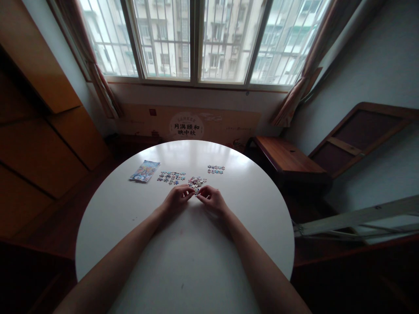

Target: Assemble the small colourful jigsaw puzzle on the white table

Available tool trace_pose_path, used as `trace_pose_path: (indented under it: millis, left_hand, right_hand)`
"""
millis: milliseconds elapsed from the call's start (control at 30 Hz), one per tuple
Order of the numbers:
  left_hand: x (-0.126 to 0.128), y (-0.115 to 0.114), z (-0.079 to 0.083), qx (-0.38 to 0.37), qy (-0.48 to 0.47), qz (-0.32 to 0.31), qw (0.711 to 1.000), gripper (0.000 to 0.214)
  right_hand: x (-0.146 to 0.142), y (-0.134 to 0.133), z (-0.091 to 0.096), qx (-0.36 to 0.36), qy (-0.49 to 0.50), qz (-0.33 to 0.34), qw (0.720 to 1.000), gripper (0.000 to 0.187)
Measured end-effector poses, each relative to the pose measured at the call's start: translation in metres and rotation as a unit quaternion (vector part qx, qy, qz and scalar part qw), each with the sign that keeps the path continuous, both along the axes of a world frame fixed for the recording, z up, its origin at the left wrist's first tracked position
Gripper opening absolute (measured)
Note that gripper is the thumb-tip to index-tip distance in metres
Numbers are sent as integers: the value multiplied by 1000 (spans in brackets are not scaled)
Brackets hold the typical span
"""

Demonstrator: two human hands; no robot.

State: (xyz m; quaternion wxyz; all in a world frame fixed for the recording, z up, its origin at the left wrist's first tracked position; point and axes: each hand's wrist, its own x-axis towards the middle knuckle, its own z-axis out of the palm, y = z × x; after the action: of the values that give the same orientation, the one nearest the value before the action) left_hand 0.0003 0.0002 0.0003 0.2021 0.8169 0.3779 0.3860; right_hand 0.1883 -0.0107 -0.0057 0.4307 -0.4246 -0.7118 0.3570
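Observation:
My left hand and my right hand rest on the round white table, fingertips pinched together around a small jigsaw piece between them. Just beyond the fingers lies a small heap of loose jigsaw pieces. To the left of it spreads a row of joined pieces. Another small joined patch lies farther back on the right. A colourful picture card lies at the left.
A dark wooden bench stands beyond the table at the right. A printed board leans under the barred window. Wooden cabinets line the left wall. A framed panel leans on the right wall.

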Motion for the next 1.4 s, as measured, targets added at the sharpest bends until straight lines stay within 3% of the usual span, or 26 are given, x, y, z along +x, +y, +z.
trace_pose_path:
  millis: [1400]
  left_hand:
    - [0, -1, 2, -3, 5, -2, 1000, 15]
  right_hand:
    - [1, -2, 4, -11, -4, 1, 1000, 18]
